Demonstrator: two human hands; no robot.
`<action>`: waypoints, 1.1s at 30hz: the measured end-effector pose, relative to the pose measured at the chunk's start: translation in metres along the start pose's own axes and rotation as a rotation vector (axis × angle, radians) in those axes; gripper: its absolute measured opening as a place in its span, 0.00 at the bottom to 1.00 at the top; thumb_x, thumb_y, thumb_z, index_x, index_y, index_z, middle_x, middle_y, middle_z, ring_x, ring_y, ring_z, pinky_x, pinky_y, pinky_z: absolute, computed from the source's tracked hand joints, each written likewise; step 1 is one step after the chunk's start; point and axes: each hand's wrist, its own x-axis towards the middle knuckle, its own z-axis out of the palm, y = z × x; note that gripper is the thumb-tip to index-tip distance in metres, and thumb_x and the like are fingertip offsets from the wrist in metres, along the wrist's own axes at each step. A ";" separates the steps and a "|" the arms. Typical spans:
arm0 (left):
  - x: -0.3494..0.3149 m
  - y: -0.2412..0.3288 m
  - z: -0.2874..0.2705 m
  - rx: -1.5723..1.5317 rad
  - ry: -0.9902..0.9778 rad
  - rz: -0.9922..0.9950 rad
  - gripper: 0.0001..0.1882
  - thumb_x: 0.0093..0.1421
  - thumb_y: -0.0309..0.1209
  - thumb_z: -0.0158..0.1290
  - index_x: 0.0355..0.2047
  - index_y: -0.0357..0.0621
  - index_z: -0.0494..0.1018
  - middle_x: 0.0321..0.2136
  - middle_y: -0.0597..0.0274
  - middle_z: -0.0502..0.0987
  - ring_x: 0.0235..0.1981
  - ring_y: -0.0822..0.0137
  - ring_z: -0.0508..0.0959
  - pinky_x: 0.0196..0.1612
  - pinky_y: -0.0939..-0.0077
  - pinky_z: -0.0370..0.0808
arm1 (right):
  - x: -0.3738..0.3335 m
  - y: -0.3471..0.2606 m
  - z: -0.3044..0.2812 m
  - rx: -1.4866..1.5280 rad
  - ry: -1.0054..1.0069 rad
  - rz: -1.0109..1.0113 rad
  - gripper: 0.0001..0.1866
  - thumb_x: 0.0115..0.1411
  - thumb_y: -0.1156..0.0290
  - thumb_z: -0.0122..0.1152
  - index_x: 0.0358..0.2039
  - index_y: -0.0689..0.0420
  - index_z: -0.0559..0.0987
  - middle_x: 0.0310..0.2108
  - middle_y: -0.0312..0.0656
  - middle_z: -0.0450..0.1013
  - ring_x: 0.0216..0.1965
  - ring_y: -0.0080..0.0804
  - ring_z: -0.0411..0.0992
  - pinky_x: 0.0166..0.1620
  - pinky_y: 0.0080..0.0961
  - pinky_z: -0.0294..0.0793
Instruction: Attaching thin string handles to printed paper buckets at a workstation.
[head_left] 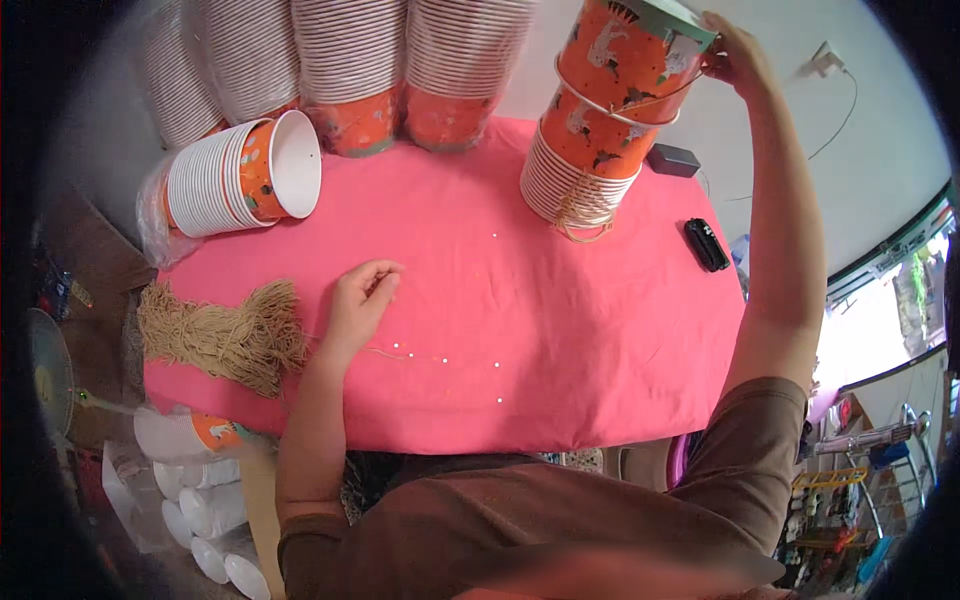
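Note:
My right hand (738,58) is raised at the upper right, its fingers closed on the end of an orange paper bucket (635,42) with animal prints and a green band. This bucket is upside down on top of a stack of similar buckets (580,175), whose white rims show below. Thin cord handles hang from the stack. Over the pink cloth, my left hand (362,300) is loosely curled, with a small gap between thumb and fingers and nothing seen in it. Beside its wrist lies a bundle of tan cords (225,335).
Wrapped bucket stacks (350,70) stand along the back, and one stack (225,180) lies sideways at the left. Small white beads (445,360) dot the pink cloth (600,350). A black object (706,245) and a dark box (673,160) are at the right. More buckets (205,500) sit below, left.

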 end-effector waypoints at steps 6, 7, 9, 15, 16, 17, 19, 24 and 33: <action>0.004 -0.009 0.000 -0.027 -0.012 0.004 0.08 0.62 0.25 0.50 0.41 0.36 0.75 0.26 0.70 0.74 0.28 0.80 0.72 0.32 0.85 0.71 | -0.030 0.026 0.031 -0.010 -0.001 0.062 0.20 0.55 0.50 0.60 0.29 0.56 0.74 0.20 0.35 0.68 0.17 0.24 0.67 0.21 0.21 0.74; 0.003 -0.009 -0.001 -0.024 -0.010 -0.001 0.08 0.62 0.25 0.50 0.41 0.36 0.75 0.26 0.70 0.74 0.28 0.80 0.72 0.32 0.85 0.71 | -0.032 0.032 0.036 -0.018 0.008 0.080 0.19 0.55 0.50 0.59 0.30 0.55 0.74 0.19 0.35 0.67 0.17 0.23 0.67 0.21 0.22 0.74; 0.001 -0.009 -0.002 -0.012 -0.010 0.010 0.08 0.62 0.25 0.51 0.41 0.36 0.75 0.26 0.70 0.74 0.28 0.80 0.72 0.32 0.85 0.71 | -0.039 0.042 0.042 0.001 -0.009 0.085 0.18 0.55 0.52 0.58 0.31 0.56 0.75 0.19 0.35 0.66 0.17 0.23 0.66 0.22 0.24 0.75; 0.002 -0.009 -0.001 -0.019 -0.025 0.004 0.09 0.62 0.24 0.51 0.41 0.37 0.75 0.27 0.71 0.74 0.29 0.81 0.72 0.33 0.85 0.70 | -0.049 0.054 0.047 0.005 -0.019 0.120 0.18 0.55 0.54 0.57 0.33 0.58 0.75 0.19 0.35 0.65 0.18 0.22 0.64 0.24 0.26 0.77; 0.002 -0.010 -0.002 -0.017 -0.023 0.002 0.09 0.62 0.24 0.51 0.41 0.37 0.75 0.27 0.71 0.74 0.29 0.81 0.72 0.33 0.85 0.70 | -0.050 0.055 0.048 0.006 -0.012 0.127 0.18 0.55 0.53 0.57 0.33 0.58 0.75 0.19 0.35 0.65 0.18 0.22 0.64 0.24 0.26 0.77; 0.003 -0.011 -0.002 0.005 -0.017 0.001 0.09 0.62 0.24 0.51 0.41 0.36 0.75 0.27 0.71 0.74 0.29 0.81 0.72 0.33 0.85 0.70 | -0.051 0.056 0.049 0.006 -0.007 0.133 0.18 0.55 0.53 0.57 0.33 0.58 0.75 0.19 0.35 0.65 0.18 0.22 0.64 0.24 0.25 0.77; 0.003 -0.014 -0.002 0.029 -0.009 -0.003 0.09 0.61 0.24 0.51 0.41 0.36 0.75 0.27 0.71 0.74 0.30 0.81 0.72 0.33 0.85 0.70 | -0.050 0.058 0.050 0.005 -0.014 0.144 0.18 0.55 0.53 0.57 0.33 0.57 0.76 0.20 0.35 0.66 0.18 0.22 0.64 0.23 0.25 0.77; 0.003 -0.008 0.000 -0.007 -0.016 -0.025 0.09 0.61 0.25 0.52 0.40 0.36 0.75 0.28 0.70 0.75 0.30 0.81 0.72 0.34 0.85 0.70 | -0.050 0.064 0.045 0.009 -0.066 0.128 0.18 0.55 0.53 0.57 0.33 0.56 0.76 0.20 0.34 0.66 0.18 0.21 0.64 0.23 0.25 0.76; 0.002 -0.005 -0.001 0.043 -0.006 -0.047 0.08 0.61 0.25 0.52 0.40 0.36 0.75 0.28 0.71 0.75 0.30 0.81 0.72 0.34 0.85 0.70 | -0.048 0.063 0.047 -0.032 -0.069 0.158 0.18 0.59 0.50 0.56 0.34 0.54 0.75 0.20 0.32 0.68 0.19 0.21 0.69 0.24 0.23 0.76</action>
